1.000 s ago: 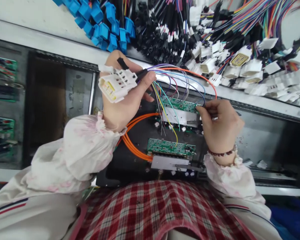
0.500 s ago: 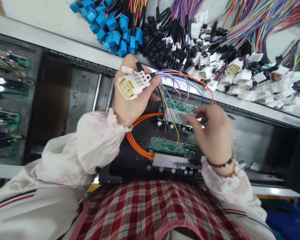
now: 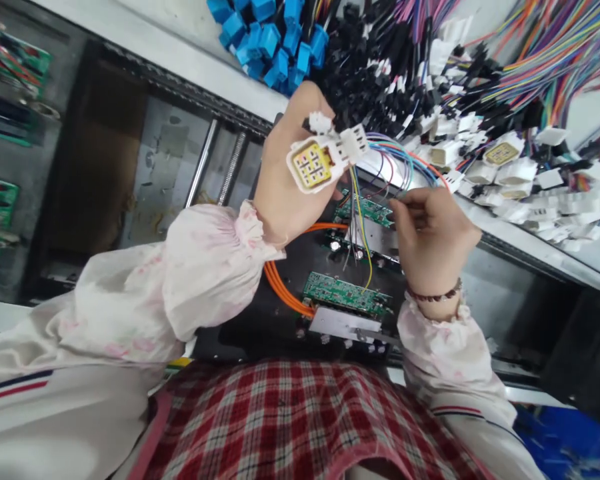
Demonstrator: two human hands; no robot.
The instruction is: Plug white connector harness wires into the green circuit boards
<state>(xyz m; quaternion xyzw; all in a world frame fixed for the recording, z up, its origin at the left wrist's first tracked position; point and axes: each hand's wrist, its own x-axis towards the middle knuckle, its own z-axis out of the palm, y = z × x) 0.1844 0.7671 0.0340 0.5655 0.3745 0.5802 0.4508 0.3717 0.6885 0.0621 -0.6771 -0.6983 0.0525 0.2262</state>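
Two circuit boards (image 3: 345,295) lie on a panel (image 3: 250,327), with wire harnesses (image 3: 460,127) piled behind it.

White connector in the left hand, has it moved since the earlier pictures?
Yes, the white connector has moved closer to the upper green circuit board, toward the person's right, and turned its yellow face toward the camera.

Left hand (image 3: 285,183): grips a white plug (image 3: 313,163) trailing colored wires (image 3: 393,150), above the black panel (image 3: 260,340)
Right hand (image 3: 433,233): fingers (image 3: 405,210) pinched over the panel's upper circuit board (image 3: 365,210)
Panel: second circuit board (image 3: 345,295), orange wires (image 3: 285,293)
Beyond panel: blue plugs (image 3: 265,40), black plugs (image 3: 380,87), wire bundles (image 3: 550,60)
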